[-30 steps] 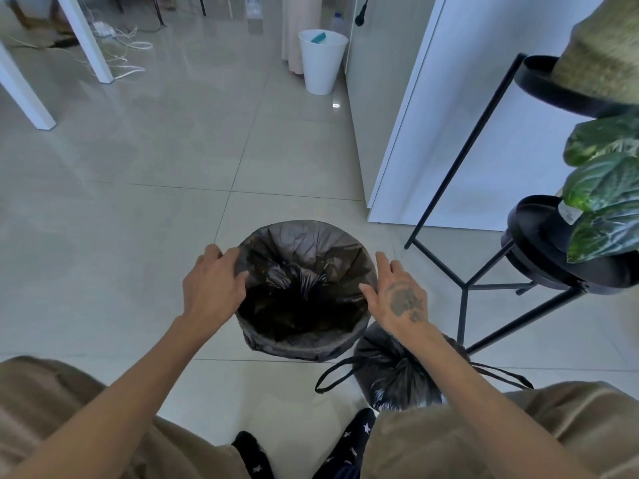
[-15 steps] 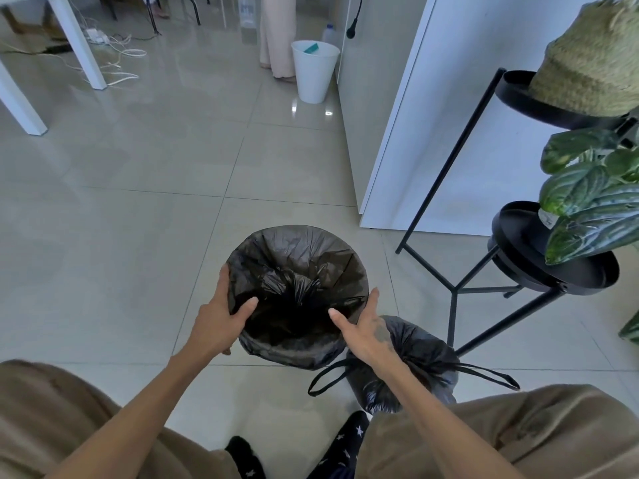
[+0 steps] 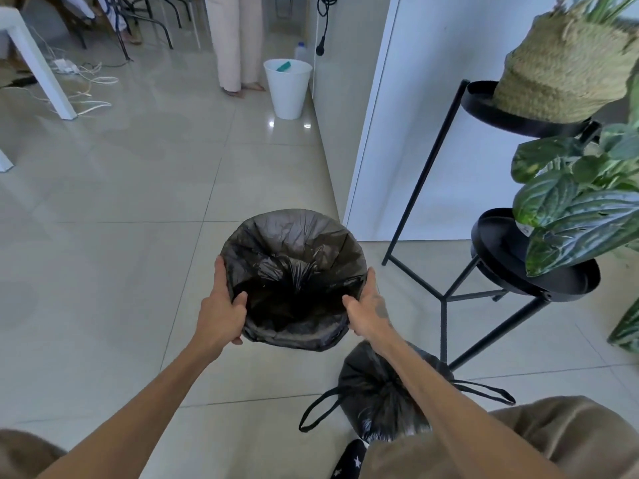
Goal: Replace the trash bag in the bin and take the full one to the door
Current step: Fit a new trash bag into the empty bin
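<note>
Both hands now clamp opposite sides of the bin [image 3: 294,337] at frame centre, mouth tipped toward the camera, new black liner [image 3: 297,243] over its rim (no legible writing anywhere). Full tied bag [image 3: 377,399] sits lower right. Left hand [image 3: 221,312] and right hand [image 3: 368,311] curl closed on the rim.
</note>
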A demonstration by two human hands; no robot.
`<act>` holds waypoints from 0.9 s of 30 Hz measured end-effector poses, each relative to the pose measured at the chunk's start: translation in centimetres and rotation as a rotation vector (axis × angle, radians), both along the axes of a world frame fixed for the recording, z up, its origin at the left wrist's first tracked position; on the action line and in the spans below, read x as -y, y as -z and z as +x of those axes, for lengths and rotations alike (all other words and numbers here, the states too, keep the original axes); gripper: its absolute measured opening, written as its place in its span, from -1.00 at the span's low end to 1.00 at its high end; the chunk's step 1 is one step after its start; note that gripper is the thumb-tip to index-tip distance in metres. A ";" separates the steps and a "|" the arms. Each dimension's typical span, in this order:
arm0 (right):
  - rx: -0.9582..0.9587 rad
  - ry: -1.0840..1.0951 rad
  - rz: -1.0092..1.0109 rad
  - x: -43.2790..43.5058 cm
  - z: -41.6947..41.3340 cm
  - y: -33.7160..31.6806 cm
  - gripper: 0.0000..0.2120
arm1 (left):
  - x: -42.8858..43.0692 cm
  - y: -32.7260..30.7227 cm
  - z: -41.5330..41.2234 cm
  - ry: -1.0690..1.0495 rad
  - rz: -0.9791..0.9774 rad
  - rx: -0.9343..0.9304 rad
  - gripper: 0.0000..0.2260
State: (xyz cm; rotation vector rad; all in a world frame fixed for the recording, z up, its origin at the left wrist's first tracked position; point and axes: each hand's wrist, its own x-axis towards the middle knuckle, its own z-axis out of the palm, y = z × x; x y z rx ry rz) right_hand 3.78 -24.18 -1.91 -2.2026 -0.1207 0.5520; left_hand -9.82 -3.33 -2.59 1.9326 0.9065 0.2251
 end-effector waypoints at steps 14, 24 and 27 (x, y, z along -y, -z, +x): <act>-0.001 0.251 0.012 4.2 17.7 2.7 -0.49 | 1.8 2.1 21.9 0.210 -0.048 -0.049 -0.26; -0.172 0.310 0.097 5.1 19.1 2.4 -0.29 | 0.9 1.9 25.3 0.279 0.056 -0.141 -0.33; -0.126 0.288 0.025 6.5 17.3 1.6 -0.12 | 0.7 0.9 24.1 0.221 0.106 -0.163 -0.28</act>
